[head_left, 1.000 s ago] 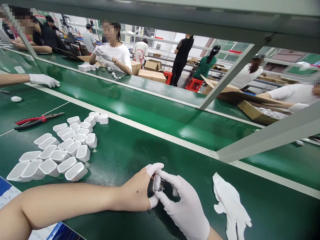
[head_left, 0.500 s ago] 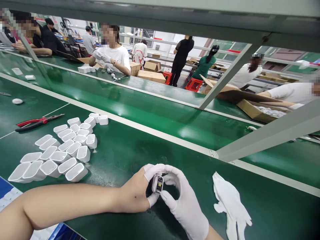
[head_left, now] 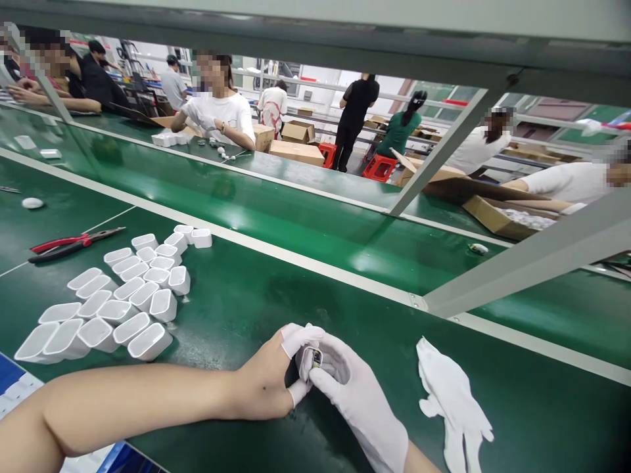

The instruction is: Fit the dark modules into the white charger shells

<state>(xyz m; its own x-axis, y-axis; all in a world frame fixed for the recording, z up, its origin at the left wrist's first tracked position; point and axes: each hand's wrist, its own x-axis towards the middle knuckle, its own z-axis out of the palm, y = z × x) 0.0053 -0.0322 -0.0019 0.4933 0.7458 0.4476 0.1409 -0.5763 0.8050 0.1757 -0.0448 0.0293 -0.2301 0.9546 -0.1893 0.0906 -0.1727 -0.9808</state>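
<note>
My left hand [head_left: 266, 384], with white finger cots on its fingertips, grips a small white plastic case [head_left: 304, 361]. Dark parts with a yellow-green patch show inside the case's open end, which faces right. My right hand [head_left: 362, 397] wears a white glove. Its thumb presses at the rim of that open end, and its fingers curl round the far side, partly hidden behind the case. Both hands hold the case just above the green bench [head_left: 236, 276]. To the left stand several open white plastic shells [head_left: 118, 309] in a loose group.
Red-and-black pliers [head_left: 76, 244] and a white rounded piece [head_left: 33, 203] lie at far left. An empty white glove [head_left: 453, 401] rests at right. A slanted grey metal post [head_left: 532, 253] and a rail [head_left: 315, 266] edge the bench. Co-workers sit beyond.
My right hand has closed in from the right; its thumb now overlaps the case's open end and covers part of the inside. The left hand keeps its grip, nearly still.
</note>
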